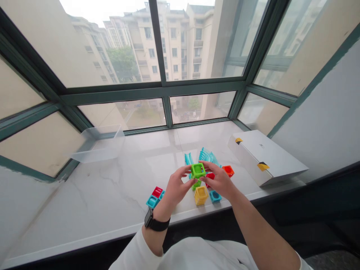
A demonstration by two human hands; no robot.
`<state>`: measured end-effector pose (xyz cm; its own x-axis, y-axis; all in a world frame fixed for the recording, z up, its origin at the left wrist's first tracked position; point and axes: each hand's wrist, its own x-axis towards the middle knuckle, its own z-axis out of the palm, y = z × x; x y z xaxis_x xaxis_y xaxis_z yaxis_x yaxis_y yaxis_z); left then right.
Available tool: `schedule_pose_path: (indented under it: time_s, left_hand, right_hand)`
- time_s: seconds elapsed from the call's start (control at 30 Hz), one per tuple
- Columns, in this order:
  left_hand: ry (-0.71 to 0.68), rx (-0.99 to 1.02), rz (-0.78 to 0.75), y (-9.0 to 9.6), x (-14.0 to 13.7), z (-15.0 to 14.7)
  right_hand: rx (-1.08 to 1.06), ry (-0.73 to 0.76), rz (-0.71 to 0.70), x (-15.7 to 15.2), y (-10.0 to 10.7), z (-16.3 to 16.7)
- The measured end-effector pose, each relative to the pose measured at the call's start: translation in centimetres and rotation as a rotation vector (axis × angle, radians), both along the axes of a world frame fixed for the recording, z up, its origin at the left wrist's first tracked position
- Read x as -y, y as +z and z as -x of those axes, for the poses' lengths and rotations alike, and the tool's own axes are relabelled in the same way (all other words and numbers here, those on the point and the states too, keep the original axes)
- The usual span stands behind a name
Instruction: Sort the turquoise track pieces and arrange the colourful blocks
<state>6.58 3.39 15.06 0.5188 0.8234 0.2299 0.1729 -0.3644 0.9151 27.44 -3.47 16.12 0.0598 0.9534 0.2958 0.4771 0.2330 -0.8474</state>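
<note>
Betw. L hand (178,184) & R hand (219,180), both part-curled: grn block (198,165), pinched by both; white box (277,155) farther R, mark (261,145) unreadable.

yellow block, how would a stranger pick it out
Below the window frame is a white sill. Near its front edge, below the held green block in view, sits the yellow block. A blue block sits right of it; no other block is yellow.

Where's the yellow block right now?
In the head view, the yellow block stands on the white sill, right of centre, beside a blue block on its right and below the held green block.
</note>
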Motion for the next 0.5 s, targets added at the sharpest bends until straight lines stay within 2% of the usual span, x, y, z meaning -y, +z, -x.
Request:
schedule_pose_path:
  time_s: [0.2, 0.5]
  left_hand:
    - [-0.004, -0.008, 0.097, -3.2, -1.1, -0.9]
    - [0.039, -0.080, -0.016, -6.5, -1.6, -1.4]
  right_hand:
    - [0.051, -0.002, 0.084, -0.8, -1.7, -0.7]
    - [0.064, -0.073, 0.126, -1.4, -3.8, -1.5]
